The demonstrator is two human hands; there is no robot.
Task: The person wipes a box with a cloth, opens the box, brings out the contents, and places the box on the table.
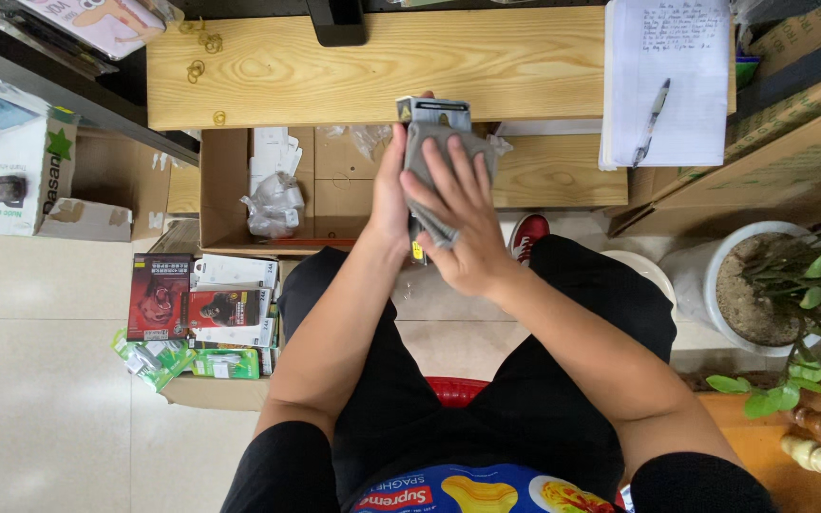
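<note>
I am seated, looking down at my lap. My left hand (390,195) grips a flat boxed item (434,112) with a dark printed top, held upright in front of me. A grey cloth (420,157) is draped over the item's front. My right hand (463,214) lies flat on that cloth with fingers spread, pressing it against the item. Both hands hover above the edge of an open cardboard box (225,190) and below the wooden desk (382,66).
The cardboard box holds plastic bags and white packets. Small retail boxes (197,309) lie on the floor at left. A notepad with a pen (667,85) rests on the desk at right. A potted plant (772,285) stands at right.
</note>
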